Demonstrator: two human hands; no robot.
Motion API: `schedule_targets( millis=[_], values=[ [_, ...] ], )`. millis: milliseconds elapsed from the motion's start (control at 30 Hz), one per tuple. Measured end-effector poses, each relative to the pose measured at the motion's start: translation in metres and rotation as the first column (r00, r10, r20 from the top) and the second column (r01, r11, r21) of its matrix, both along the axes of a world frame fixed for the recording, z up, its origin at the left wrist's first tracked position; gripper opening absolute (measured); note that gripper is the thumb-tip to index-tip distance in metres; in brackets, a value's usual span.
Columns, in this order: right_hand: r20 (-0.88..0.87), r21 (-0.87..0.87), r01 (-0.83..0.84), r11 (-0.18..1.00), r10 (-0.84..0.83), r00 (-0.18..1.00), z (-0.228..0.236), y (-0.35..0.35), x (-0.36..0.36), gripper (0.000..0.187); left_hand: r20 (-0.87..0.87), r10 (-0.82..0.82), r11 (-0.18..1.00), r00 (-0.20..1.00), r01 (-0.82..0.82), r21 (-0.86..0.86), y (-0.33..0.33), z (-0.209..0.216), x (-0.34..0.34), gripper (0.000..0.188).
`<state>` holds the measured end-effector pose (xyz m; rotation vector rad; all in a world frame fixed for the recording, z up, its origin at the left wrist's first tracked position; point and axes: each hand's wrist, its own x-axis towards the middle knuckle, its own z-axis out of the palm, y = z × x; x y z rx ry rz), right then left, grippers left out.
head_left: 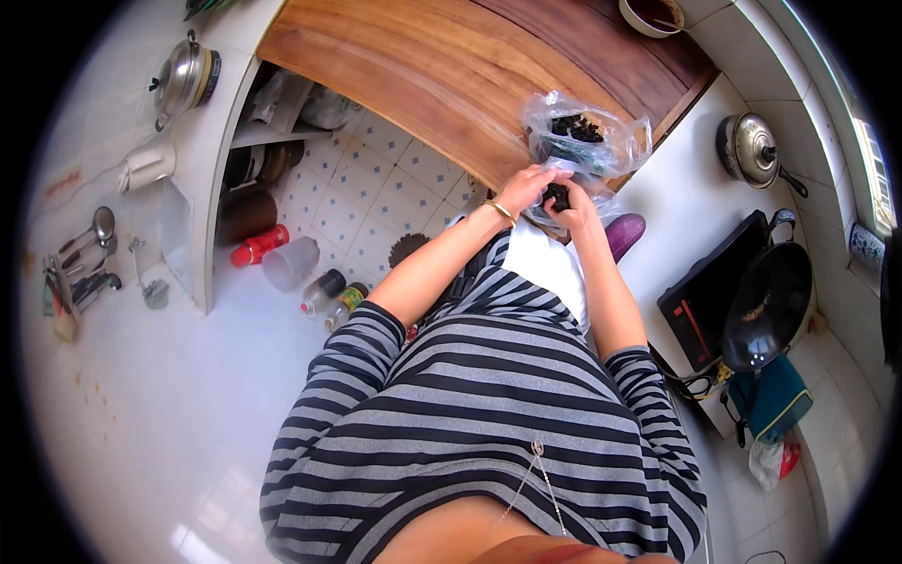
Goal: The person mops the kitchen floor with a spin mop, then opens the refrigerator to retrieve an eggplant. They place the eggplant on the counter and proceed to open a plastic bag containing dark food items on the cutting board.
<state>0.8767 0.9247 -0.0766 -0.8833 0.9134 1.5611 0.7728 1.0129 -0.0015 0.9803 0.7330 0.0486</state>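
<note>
My left hand (528,192), with a gold bangle at its wrist, pinches the rim of a clear plastic bag (601,194) at the counter's near edge. Beside it, my right hand (575,207) is closed around dark crinkled pieces (556,196) that look like dried black fungus. Just beyond the hands, a second clear plastic bag (631,141) lies open on the wooden board, with more dark pieces (577,129) inside. A purple eggplant (625,233) rests on the white counter right of my right forearm.
The wooden board (423,66) covers the far counter, with a bowl of dark liquid (652,17) at its back. To the right are a lidded pan (752,150), a black cooktop (709,291) and a wok (769,305). Several bottles (324,289) stand low on the left.
</note>
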Motion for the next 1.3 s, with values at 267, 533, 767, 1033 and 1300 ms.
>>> schedule_targets(
  millis=[267, 533, 767, 1033, 1300],
  values=[
    [0.359, -0.133, -0.203, 0.97, 0.238, 0.902, 0.061, 0.021, -0.002, 0.032, -0.244, 0.204, 0.979, 0.948, -0.192, 0.075, 0.018, 0.024, -0.036, 0.038],
    [0.794, -0.587, -0.624, 0.516, 0.519, -0.317, 0.043, -0.026, 0.015, 0.038, -0.249, 0.086, 0.986, 0.965, -0.047, 0.161, 0.02, 0.025, -0.025, 0.034],
    [0.892, -0.447, -0.593, 0.669, 0.38, -0.245, 0.152, 0.006, 0.051, 0.017, -0.266, -0.081, 0.823, 0.96, 0.215, 0.525, 0.016, 0.008, -0.029, 0.036],
    [0.582, -0.791, -0.489, 0.369, 0.204, -0.787, 0.048, 0.084, 0.092, 0.017, -0.294, -0.138, 0.733, 0.946, 0.297, 0.612, 0.029, 0.04, -0.022, 0.04],
    [0.538, -0.818, -0.487, 0.305, 0.109, -0.836, 0.018, 0.079, 0.071, 0.019, -0.293, -0.088, 0.697, 0.952, 0.269, 0.664, 0.02, 0.039, -0.025, 0.033]
  ],
)
